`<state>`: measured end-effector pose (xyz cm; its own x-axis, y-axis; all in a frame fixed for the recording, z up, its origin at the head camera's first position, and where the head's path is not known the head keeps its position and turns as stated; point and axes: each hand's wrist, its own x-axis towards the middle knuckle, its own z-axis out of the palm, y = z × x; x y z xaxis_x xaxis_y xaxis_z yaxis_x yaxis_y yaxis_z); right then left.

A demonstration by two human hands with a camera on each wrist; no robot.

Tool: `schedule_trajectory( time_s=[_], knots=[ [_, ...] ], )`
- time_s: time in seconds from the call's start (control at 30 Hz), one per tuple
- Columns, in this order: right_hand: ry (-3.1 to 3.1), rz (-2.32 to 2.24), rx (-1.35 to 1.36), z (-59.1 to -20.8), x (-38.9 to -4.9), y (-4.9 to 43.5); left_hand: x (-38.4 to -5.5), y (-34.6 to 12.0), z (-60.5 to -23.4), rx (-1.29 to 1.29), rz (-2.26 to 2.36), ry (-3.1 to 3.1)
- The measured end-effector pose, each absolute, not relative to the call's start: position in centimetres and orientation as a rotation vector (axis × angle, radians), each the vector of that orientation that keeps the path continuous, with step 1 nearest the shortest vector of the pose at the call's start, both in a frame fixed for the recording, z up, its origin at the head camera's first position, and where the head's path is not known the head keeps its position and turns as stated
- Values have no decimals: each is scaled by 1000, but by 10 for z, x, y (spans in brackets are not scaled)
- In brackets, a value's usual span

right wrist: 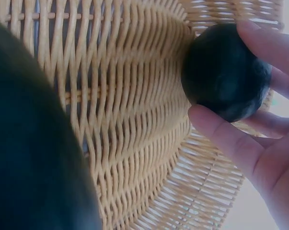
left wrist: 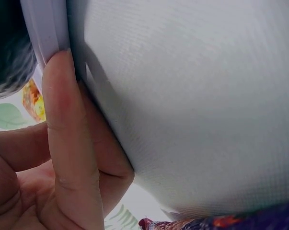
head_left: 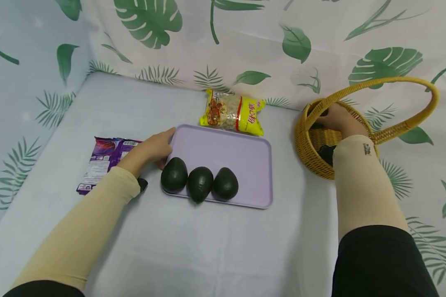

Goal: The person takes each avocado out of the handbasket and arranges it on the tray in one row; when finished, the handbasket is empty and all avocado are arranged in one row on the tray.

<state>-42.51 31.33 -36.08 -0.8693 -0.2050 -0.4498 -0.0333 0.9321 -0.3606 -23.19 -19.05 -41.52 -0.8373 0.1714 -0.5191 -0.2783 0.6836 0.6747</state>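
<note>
My left hand (head_left: 154,147) is at the left edge of a lilac tray (head_left: 241,152). In the left wrist view, a straight finger (left wrist: 67,120) touches the tray's rim. Three dark green avocados (head_left: 174,175) lie in a row along the tray's near side, the middle one jutting over the rim. Inside the wicker basket (head_left: 308,146) on the right, my right hand (head_left: 342,119) grips an avocado (right wrist: 221,72) between thumb and fingers. A large, dark, rounded avocado-like thing (right wrist: 34,143) fills the left of the right wrist view, close to the camera.
Behind the tray lies a yellow noodle packet (head_left: 230,112). A purple packet (head_left: 105,161) lies left of the tray, partly under my left forearm. The basket's tall handle (head_left: 394,81) arches to the right. Leaf-patterned cloth (head_left: 226,45) hangs behind the white table (head_left: 208,247).
</note>
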Motion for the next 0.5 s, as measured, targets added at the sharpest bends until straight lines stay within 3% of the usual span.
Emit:
schedule_trajectory(
  time_s=[0.5],
  knots=[
    [2733,-518,-174,-326,-378,330,-228,-188,-411,-56,1083,2331]
  ],
)
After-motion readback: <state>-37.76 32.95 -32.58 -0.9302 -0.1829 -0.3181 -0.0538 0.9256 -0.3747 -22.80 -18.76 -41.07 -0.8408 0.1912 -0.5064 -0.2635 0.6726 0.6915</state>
